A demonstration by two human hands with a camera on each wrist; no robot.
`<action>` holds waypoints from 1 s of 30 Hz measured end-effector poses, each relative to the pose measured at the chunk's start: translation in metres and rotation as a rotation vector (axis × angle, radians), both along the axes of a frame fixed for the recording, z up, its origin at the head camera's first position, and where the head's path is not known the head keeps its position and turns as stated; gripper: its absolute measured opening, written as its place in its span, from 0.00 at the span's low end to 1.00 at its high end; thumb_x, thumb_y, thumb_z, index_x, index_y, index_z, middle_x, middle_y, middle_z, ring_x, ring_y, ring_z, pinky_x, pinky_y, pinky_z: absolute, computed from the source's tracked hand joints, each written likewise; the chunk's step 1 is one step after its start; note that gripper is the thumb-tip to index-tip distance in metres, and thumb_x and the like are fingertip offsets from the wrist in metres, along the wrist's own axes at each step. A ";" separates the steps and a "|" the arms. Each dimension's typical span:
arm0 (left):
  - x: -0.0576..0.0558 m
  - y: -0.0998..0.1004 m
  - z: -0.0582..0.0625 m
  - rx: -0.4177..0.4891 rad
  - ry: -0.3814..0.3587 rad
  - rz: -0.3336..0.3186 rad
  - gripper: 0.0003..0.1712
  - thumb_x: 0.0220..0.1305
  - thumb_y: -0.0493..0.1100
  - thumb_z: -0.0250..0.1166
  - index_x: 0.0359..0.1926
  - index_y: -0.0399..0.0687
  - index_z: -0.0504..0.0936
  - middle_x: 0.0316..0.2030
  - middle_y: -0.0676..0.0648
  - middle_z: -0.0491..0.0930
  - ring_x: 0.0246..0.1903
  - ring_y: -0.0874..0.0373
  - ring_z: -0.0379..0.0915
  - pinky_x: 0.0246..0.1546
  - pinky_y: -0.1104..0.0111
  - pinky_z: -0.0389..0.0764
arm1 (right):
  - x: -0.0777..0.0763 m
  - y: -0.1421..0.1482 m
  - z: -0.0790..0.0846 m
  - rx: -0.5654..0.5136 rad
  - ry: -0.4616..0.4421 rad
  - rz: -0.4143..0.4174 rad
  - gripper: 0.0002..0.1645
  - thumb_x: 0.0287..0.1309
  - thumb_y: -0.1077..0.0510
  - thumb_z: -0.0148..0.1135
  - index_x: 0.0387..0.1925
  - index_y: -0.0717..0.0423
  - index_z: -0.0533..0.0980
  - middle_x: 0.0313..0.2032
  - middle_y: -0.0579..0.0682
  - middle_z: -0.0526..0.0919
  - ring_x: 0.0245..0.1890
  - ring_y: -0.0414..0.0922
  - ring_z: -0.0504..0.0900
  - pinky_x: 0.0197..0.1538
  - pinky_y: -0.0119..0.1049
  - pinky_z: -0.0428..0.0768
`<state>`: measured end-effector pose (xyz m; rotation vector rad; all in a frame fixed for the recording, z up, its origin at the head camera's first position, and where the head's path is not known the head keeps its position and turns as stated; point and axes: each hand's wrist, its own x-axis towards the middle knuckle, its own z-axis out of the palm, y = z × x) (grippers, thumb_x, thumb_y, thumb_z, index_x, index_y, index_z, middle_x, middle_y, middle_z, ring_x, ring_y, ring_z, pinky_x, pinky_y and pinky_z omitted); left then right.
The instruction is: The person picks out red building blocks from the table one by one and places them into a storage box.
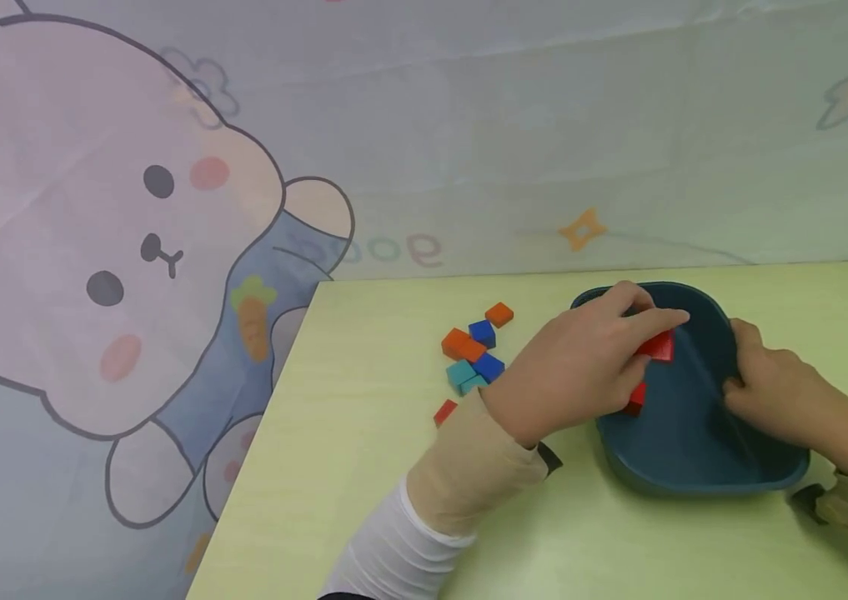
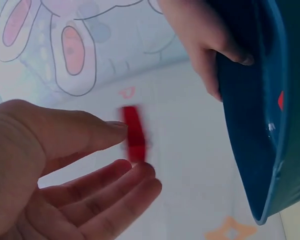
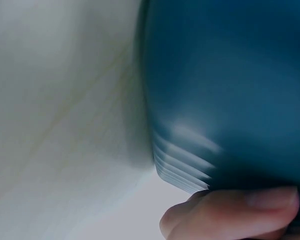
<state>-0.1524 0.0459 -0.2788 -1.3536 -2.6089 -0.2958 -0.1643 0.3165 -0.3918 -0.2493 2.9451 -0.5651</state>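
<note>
My left hand (image 1: 581, 367) is over a dark blue plastic tub (image 1: 701, 483). A red block (image 1: 659, 346) shows at its fingertips. In the left wrist view that red block (image 2: 134, 132) is blurred, while the spread thumb and fingers around it look sharp. Below the thumb, another red block (image 1: 635, 400) shows inside the tub. My right hand (image 1: 784, 383) grips the tub's right side, thumb over the rim and fingers outside. The right wrist view shows its fingers (image 3: 235, 212) against the blue wall.
Left of the tub lies a loose group of small blocks: orange (image 1: 457, 343), blue (image 1: 489, 367), teal (image 1: 461, 375) and red (image 1: 444, 412). The left forearm partly covers them. A cartoon-printed cloth (image 1: 469, 150) hangs behind the pale yellow-green table (image 1: 333, 400).
</note>
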 end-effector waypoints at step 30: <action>-0.028 -0.064 -0.014 -0.076 -0.047 0.251 0.15 0.68 0.49 0.58 0.54 0.59 0.81 0.48 0.55 0.81 0.29 0.64 0.77 0.24 0.71 0.77 | 0.000 0.003 0.001 -0.019 0.021 0.004 0.45 0.54 0.64 0.50 0.65 0.81 0.40 0.23 0.68 0.79 0.19 0.52 0.76 0.21 0.44 0.73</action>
